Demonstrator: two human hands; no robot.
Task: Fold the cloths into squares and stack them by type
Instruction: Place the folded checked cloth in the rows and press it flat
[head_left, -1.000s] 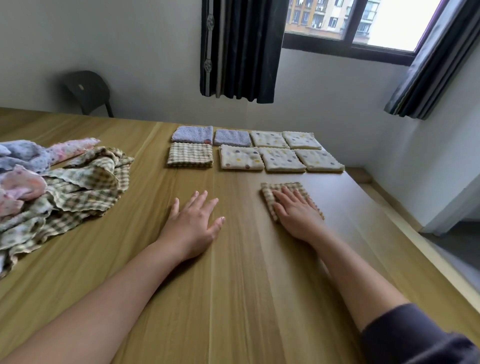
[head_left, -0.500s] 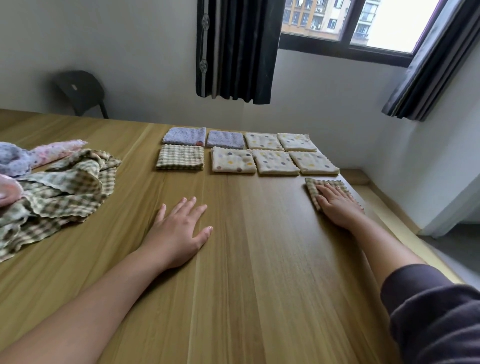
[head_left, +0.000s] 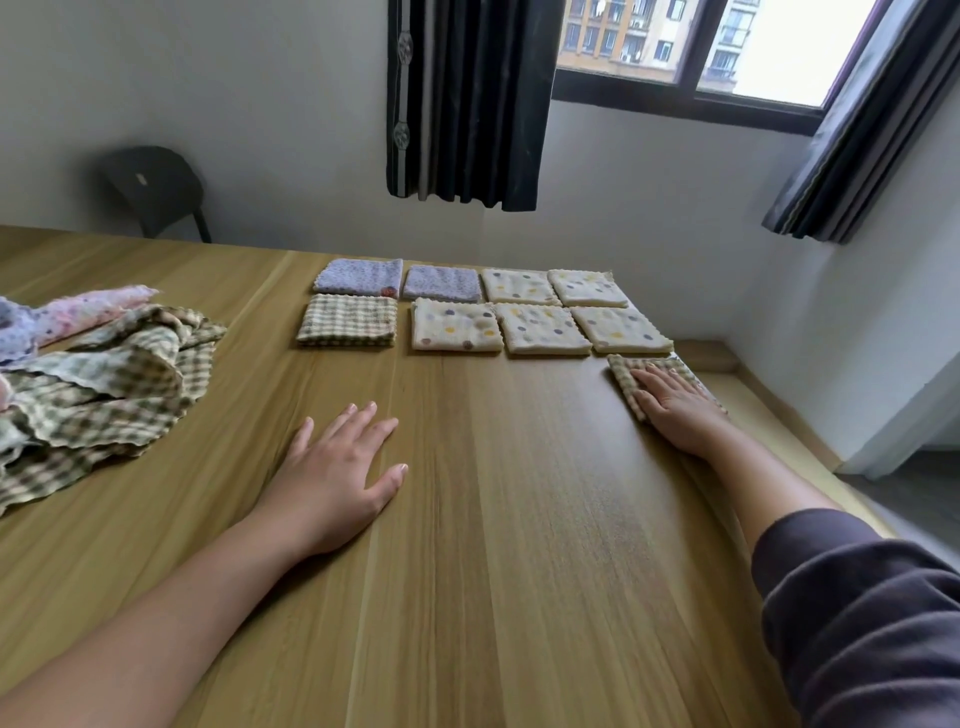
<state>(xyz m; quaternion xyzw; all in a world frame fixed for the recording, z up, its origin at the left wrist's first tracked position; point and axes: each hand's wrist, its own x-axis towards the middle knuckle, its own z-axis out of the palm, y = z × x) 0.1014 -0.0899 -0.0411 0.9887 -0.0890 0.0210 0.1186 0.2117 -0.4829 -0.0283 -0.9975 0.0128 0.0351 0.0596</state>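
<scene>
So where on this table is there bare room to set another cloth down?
Bare table lies between the left hand and right hand, nearer than the folded squares, and between the unfolded pile and the folded checked square. The far rows are crowded; the right hand presses a checked cloth at the right edge.

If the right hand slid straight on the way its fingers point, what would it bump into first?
Probably the front-right dotted cream square, just beyond the checked cloth the right hand presses flat, though depth is unclear.
</scene>
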